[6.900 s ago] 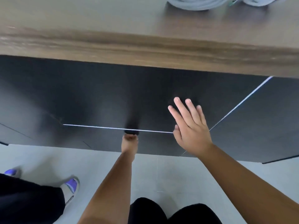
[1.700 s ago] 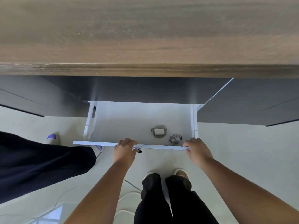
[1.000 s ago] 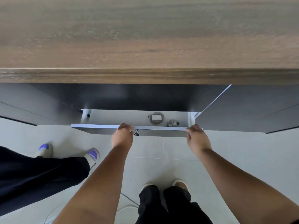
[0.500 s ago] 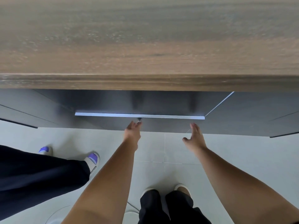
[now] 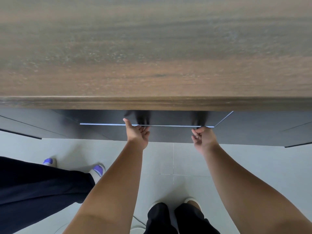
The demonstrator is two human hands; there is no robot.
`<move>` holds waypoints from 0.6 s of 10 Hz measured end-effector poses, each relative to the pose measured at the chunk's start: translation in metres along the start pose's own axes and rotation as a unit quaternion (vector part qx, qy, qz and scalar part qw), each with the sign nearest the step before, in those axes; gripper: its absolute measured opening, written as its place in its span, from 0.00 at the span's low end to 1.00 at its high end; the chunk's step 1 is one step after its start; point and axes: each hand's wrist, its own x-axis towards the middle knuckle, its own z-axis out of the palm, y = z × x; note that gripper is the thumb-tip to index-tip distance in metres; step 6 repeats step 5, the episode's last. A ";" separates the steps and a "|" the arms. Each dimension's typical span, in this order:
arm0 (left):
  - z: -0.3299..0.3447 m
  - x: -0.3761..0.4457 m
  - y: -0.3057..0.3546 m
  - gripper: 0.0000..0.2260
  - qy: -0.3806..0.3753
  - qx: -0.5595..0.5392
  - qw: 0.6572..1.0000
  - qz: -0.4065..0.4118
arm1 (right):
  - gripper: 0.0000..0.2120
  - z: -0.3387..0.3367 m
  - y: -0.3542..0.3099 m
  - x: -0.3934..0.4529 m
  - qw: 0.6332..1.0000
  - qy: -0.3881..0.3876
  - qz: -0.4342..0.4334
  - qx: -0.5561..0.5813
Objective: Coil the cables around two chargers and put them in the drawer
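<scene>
The drawer [image 5: 168,133] sits pushed in under the bench [image 5: 152,53], its dark front nearly level with the dark cabinet fronts [image 5: 263,130] on either side; only a thin pale line shows along its top edge. Its inside is hidden, so the chargers and their cables cannot be seen, and what it holds cannot be told.

The left hand [image 5: 137,133] is at the drawer's top edge near the middle, thumb pointing up and to the left, fingers loosely bent against the front; whether they grip anything there I cannot tell. The right hand [image 5: 203,136] is at the right end of the same edge, fingers curled in towards the palm, with nothing visibly held. The hands are well apart. Dark reflections of both show on the glossy panel just above the pale line.

The wood-grain bench top fills the far half of the view. Below lies a pale tiled floor [image 5: 168,162]. The person's dark trousers [image 5: 175,218] and light shoes show at the near edge. On the left stands another person's leg [image 5: 38,186] in dark cloth, with purple-and-white shoes [image 5: 98,169].
</scene>
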 end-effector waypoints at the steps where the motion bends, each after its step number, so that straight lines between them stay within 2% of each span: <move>1: 0.003 0.003 0.002 0.45 0.007 0.025 1.000 0.000 | 0.13 -0.001 -0.003 -0.001 0.999 -0.016 0.006 0.029; 3: 0.002 0.007 0.000 0.45 0.003 0.032 0.999 0.015 | 0.12 -0.004 -0.002 0.006 0.999 -0.017 0.009 0.038; 4: -0.004 -0.004 0.003 0.41 -0.028 0.095 0.995 0.018 | 0.14 -0.009 -0.011 0.001 0.993 -0.044 -0.007 -0.109; 5: -0.020 -0.038 -0.006 0.32 -0.111 0.146 0.983 -0.003 | 0.21 -0.023 -0.015 -0.024 0.963 -0.064 0.003 -0.261; 6: -0.020 -0.038 -0.006 0.32 -0.111 0.146 0.983 -0.003 | 0.21 -0.023 -0.015 -0.024 0.963 -0.064 0.003 -0.261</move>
